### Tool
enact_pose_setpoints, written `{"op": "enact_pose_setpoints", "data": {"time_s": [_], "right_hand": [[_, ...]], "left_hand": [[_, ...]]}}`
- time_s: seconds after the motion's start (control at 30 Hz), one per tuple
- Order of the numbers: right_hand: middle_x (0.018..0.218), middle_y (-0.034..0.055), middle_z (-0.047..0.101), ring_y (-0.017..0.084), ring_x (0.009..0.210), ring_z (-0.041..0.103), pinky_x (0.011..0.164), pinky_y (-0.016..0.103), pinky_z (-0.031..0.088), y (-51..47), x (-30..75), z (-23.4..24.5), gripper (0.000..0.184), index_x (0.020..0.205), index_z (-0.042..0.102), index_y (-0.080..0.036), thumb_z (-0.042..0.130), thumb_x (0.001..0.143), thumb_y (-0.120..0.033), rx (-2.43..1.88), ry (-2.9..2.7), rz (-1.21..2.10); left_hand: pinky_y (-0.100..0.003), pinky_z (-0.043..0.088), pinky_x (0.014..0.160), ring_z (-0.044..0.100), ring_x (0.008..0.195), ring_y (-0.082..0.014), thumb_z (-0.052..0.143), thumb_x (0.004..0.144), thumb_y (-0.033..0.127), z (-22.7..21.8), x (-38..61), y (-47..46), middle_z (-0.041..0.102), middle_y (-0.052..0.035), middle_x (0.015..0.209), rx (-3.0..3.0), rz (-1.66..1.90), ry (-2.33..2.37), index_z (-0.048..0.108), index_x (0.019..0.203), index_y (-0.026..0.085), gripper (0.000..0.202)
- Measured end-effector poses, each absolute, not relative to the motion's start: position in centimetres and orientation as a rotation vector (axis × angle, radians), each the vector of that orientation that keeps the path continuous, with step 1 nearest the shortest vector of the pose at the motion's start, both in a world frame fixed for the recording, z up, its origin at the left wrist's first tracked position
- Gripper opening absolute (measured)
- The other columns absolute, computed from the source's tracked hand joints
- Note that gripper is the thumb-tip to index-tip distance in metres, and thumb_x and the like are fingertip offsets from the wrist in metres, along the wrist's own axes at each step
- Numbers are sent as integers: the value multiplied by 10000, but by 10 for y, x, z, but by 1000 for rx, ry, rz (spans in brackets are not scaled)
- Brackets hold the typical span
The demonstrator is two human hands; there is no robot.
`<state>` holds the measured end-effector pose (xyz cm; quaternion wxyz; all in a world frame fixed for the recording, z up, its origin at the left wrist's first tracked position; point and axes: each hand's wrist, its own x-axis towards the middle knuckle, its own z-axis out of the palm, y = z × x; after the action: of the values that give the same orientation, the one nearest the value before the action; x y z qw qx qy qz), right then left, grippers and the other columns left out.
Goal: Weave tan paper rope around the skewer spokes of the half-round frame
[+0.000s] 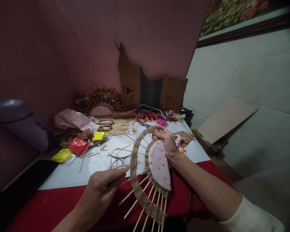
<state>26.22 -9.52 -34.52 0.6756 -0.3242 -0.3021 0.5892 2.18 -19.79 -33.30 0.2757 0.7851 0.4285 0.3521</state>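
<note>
A half-round craft of woven brown cord on thin sticks [134,164] is tilted up over the front of the table. Its inner half-disc [159,164] is covered in white cloth with small red spots. My right hand [168,141] grips the upper end of the craft, fingers wrapped at the woven bands. Just left of the outer band is my left hand [101,190], thumb and fingers pressed together near the stick ends. What its fingertips hold, if anything, I cannot make out. Bare stick ends fan out below the band toward me.
A similar decorated half-round piece [100,111] leans at the back left beside torn cardboard [152,87]. Loose sticks [119,127], coloured cords [149,113], a red packet [78,146] and yellow packets [62,155] lie on the white sheet [72,182]. A lamp-like object [26,122] stands left.
</note>
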Motion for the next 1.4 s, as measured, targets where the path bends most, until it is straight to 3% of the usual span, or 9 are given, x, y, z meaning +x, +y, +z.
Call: {"op": "enact_pose_setpoints", "data": {"time_s": [0.1,0.2,0.3,0.47,0.7,0.93,1.23,1.3,1.4], "right_hand": [[640,-24,636,84,492,522,460,187,390,-95,262,-345,333,868,581,-186,719,566,-161,-723,-672,1330],[646,-23,633,87,498,523,459,189,389,-95,262,-346,350,885,580,-189,718,565,-157,-716,-669,1341],[644,-25,625,92,516,527,468,194,395,-96,262,-346,345,888,579,-196,711,572,-151,-714,-670,1349],[573,-49,588,77,456,479,431,179,356,-96,262,-346,329,890,581,-212,691,588,-143,-714,-640,1390],[621,-42,608,76,471,495,444,174,383,-97,263,-349,356,925,557,-222,690,606,-134,-672,-624,1443],[576,-49,584,79,438,476,410,177,369,-99,261,-345,352,906,553,-218,690,592,-137,-710,-591,1451],[586,-50,607,72,432,490,411,170,373,-98,263,-345,383,914,553,-218,703,568,-146,-741,-588,1382],[572,-50,605,70,430,489,410,167,371,-97,263,-346,376,903,557,-212,701,562,-146,-754,-599,1366],[531,-53,589,68,416,477,402,166,363,-96,264,-347,357,879,564,-203,696,555,-133,-765,-604,1342]], "left_hand": [[-288,494,773,647,873,-193,590,751,233,-330,26,-199,721,-29,956,1678,952,1185,710,943,250,227],[-237,472,620,610,689,-150,645,707,300,-331,30,-199,726,-30,768,1374,905,1184,726,904,232,224],[-178,274,415,353,434,-57,659,701,334,-336,31,-198,515,38,448,1167,861,1143,715,940,198,280],[-190,133,406,207,420,-38,680,679,298,-342,30,-198,323,80,420,933,844,1037,698,972,164,323],[-184,183,405,207,411,-36,667,705,295,-348,32,-203,317,85,425,881,840,979,670,1046,183,359],[-236,297,423,377,417,-98,682,649,376,-350,36,-211,470,32,431,982,806,1104,675,1058,220,438],[-199,339,414,405,425,-79,667,671,396,-344,31,-224,516,27,458,1039,846,1218,693,1018,206,397],[-226,424,471,512,503,-118,667,666,414,-343,28,-227,612,-6,552,1047,864,1234,707,982,219,374],[-329,517,672,627,795,-226,645,670,455,-346,21,-231,706,-71,915,1098,882,1257,717,946,238,359]]}}
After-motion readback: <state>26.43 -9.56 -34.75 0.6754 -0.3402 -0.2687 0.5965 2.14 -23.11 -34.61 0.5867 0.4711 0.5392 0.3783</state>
